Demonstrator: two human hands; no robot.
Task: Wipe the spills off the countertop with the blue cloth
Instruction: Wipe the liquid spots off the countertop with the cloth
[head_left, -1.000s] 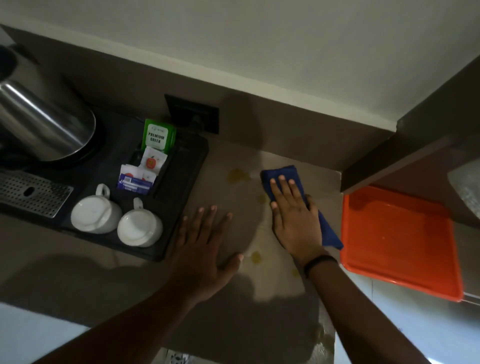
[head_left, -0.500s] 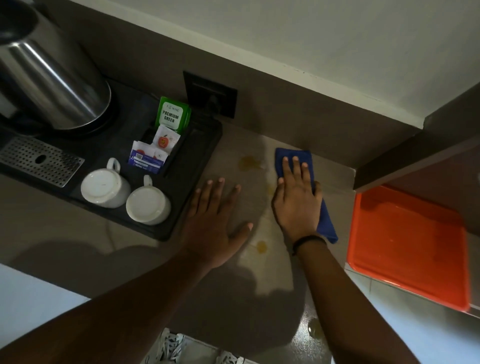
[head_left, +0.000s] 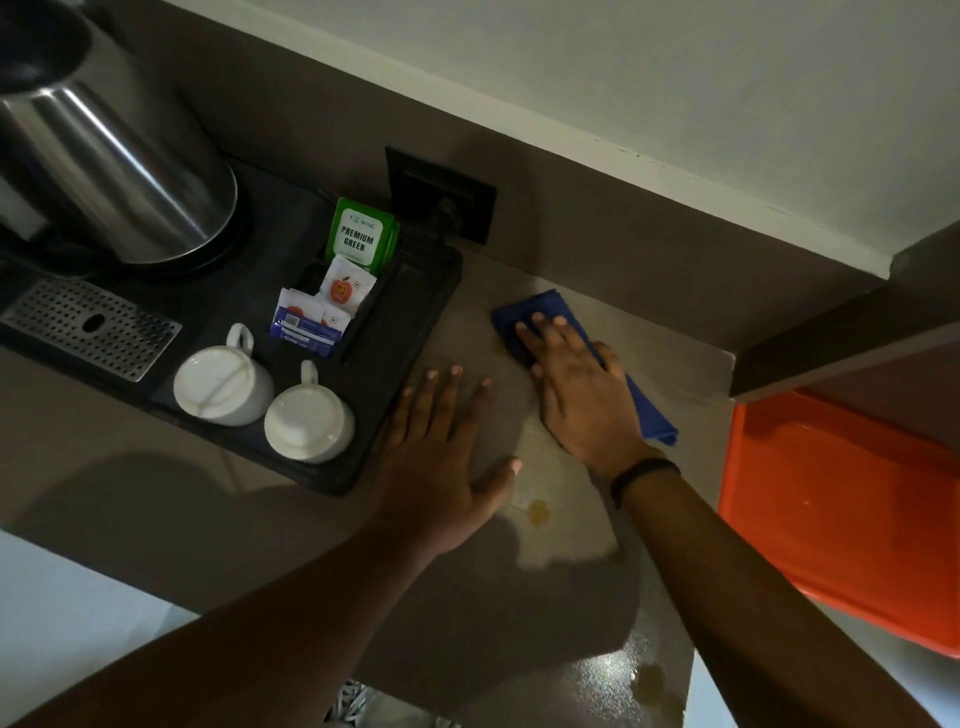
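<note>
The blue cloth (head_left: 540, 306) lies flat on the grey-brown countertop (head_left: 156, 519), near the back wall. My right hand (head_left: 576, 395) presses on it with fingers spread, covering its middle; cloth shows beyond the fingertips and at the wrist side. My left hand (head_left: 441, 457) rests palm-down on the bare counter just left of it, fingers apart, holding nothing. A small yellow spill (head_left: 537, 512) sits between the two wrists. Another yellowish spill (head_left: 652, 683) lies near the counter's front right edge.
A black tray (head_left: 400, 364) at the left holds two upturned white cups (head_left: 223, 384), tea sachets (head_left: 358, 239) and a steel kettle (head_left: 114, 171). An orange tray (head_left: 841, 514) sits to the right under a dark shelf (head_left: 831, 343). A wall socket (head_left: 441, 195) is behind.
My right hand has slid the blue cloth to the left along the back, over the spot where a yellow spill was. My left hand stays planted on the counter.
</note>
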